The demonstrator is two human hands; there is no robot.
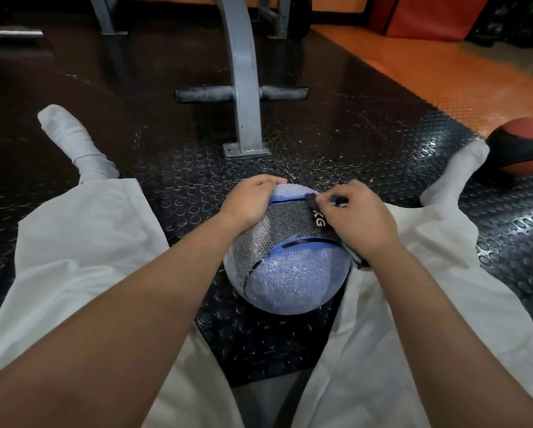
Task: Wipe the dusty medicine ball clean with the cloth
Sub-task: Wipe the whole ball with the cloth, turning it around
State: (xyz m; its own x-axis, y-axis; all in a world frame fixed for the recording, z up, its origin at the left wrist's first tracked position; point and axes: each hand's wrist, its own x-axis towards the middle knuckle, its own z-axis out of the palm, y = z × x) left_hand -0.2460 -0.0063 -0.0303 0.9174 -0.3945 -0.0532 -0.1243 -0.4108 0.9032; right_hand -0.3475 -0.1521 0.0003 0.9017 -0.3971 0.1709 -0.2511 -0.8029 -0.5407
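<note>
Blue ball [289, 273] held by left hand [248, 200], right hand [361, 217] gripping cloth [339, 200]

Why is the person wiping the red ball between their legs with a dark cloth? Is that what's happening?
Not quite. The ball between the legs is blue and black, not red, as the head view shows. The right hand does hold a dark cloth against it, while the left hand holds its top. A red ball lies apart on the floor, off to the right.
</note>
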